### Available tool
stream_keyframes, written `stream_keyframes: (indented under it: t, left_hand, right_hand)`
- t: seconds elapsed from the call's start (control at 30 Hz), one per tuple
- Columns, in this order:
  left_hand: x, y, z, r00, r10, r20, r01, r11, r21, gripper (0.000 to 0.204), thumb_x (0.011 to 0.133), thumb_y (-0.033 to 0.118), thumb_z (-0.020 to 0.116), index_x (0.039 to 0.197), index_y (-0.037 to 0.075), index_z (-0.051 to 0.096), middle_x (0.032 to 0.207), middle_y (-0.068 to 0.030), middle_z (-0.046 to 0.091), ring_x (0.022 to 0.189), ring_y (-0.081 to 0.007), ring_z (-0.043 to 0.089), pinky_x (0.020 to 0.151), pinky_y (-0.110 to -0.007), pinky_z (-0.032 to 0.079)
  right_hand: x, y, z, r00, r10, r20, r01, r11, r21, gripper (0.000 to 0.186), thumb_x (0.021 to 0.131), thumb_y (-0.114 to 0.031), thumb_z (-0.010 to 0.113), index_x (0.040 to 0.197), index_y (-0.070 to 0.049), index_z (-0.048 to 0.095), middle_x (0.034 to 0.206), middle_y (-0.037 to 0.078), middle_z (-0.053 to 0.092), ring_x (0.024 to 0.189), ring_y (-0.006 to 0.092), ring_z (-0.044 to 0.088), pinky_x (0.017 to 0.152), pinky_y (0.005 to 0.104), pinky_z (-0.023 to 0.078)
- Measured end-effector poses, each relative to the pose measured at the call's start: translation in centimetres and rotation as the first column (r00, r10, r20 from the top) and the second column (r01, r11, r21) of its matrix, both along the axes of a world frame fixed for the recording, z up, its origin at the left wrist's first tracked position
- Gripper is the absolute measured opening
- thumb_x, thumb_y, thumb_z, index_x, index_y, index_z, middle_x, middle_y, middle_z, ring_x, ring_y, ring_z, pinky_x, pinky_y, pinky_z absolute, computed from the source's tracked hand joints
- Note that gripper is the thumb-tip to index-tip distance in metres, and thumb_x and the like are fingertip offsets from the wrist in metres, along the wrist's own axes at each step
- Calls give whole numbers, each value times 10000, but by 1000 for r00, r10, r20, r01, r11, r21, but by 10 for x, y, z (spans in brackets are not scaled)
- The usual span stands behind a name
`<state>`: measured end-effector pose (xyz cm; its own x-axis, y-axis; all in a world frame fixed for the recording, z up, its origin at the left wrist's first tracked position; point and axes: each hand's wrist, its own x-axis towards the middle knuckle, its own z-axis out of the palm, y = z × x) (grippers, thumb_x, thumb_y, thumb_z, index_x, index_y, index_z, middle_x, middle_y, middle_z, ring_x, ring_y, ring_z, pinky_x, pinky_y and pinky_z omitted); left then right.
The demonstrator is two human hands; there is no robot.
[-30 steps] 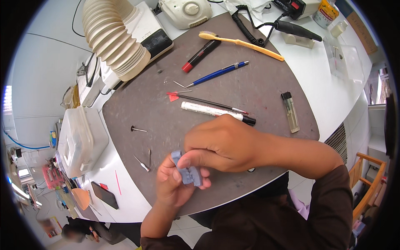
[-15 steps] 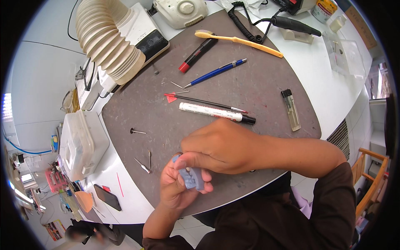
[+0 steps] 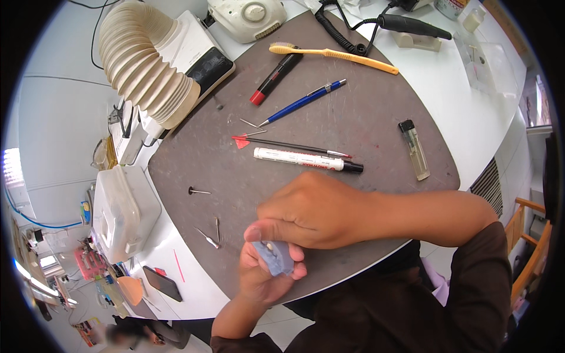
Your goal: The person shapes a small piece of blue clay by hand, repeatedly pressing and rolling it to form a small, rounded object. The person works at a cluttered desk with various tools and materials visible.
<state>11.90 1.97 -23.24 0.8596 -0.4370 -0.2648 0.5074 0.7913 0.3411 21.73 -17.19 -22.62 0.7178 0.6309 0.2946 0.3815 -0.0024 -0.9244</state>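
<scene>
My left hand (image 3: pixel 263 276) grips a blue-grey moulded piece (image 3: pixel 276 262) with small ridged bumps, near the front of the grey-brown mat (image 3: pixel 376 106). My right hand (image 3: pixel 309 212) is closed over its upper end, thumb pressed to it; something small and pale shows under the thumb, too small to name. Above my hands lie a white marker (image 3: pixel 294 159), a thin brush (image 3: pixel 297 146), a red scrap (image 3: pixel 241 142), a blue pen (image 3: pixel 300 102) and a black red-capped pen (image 3: pixel 273 76). Small metal bits (image 3: pixel 212 238) lie to the left.
A toothbrush (image 3: pixel 347 56), lighter (image 3: pixel 415 150), handpiece (image 3: pixel 412 26) and ribbed hose (image 3: pixel 141 70) surround the work area. A plastic box (image 3: pixel 123 206) and phone (image 3: pixel 162 282) lie left. A wooden chair (image 3: pixel 524 229) stands right; another person (image 3: pixel 141 329) is at lower left.
My right thumb has shifted left over the top of the blue-grey piece. My left hand and the piece have moved slightly right and down. The whole view has shifted a little.
</scene>
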Motion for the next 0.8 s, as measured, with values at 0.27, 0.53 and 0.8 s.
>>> stream_keyframes:
  t: [0.27, 0.53, 0.8]
  left_hand:
    - [-10, -6, 14, 990, -29, 135, -46, 852, 522, 532, 899, 262, 805, 1164, 25, 410, 1151, -246, 616, 988, -321, 713, 788, -500, 639]
    - [-14, -3, 10, 737, -250, 628, -518, 388, 763, 387, 794, -150, 626, 1069, 4, 402, 963, -222, 693, 820, -263, 678, 736, -345, 544]
    - [-14, -12, 26, 860, -144, 490, -390, 432, 813, 228, 747, -175, 660, 952, -78, 634, 1124, -279, 681, 873, -319, 680, 714, -353, 550]
  right_hand:
    - [6, -4, 1, 952, 247, -179, -230, 967, 113, 423, 1017, -424, 589, 810, -57, 618, 731, 92, 636, 675, 306, 648, 616, 410, 484]
    - [8, -2, 0, 928, 329, -173, -273, 919, 285, 476, 931, -492, 677, 872, -21, 644, 865, 141, 670, 843, 324, 660, 714, 418, 491]
    - [9, -5, 4, 915, 363, -178, -308, 911, 275, 480, 891, -490, 721, 885, -13, 668, 887, 144, 670, 850, 320, 663, 724, 417, 498]
